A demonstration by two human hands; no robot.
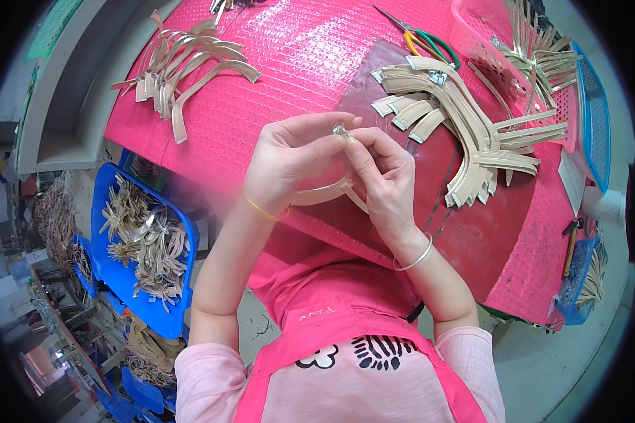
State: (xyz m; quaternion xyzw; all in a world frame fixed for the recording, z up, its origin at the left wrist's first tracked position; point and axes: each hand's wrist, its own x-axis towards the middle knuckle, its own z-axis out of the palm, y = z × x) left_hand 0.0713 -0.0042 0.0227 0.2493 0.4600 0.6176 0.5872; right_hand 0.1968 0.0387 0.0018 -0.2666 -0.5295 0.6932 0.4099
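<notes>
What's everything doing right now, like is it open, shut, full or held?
Left hand: fingertips pinching.
Right hand: thumb and finger pinching.
Small silvery piece: held by both hands.
Scissors: lying down, blades seemingly closed.
Right-hand beige straps: stacked, overlapping.
Left-hand straps: loosely heaped.
Blue bin: open, holding many strap bundles.
Pink apron: worn.

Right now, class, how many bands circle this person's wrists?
2: a yellow band around the left wrist and a silvery bangle around the right wrist; none looks hidden.
</notes>
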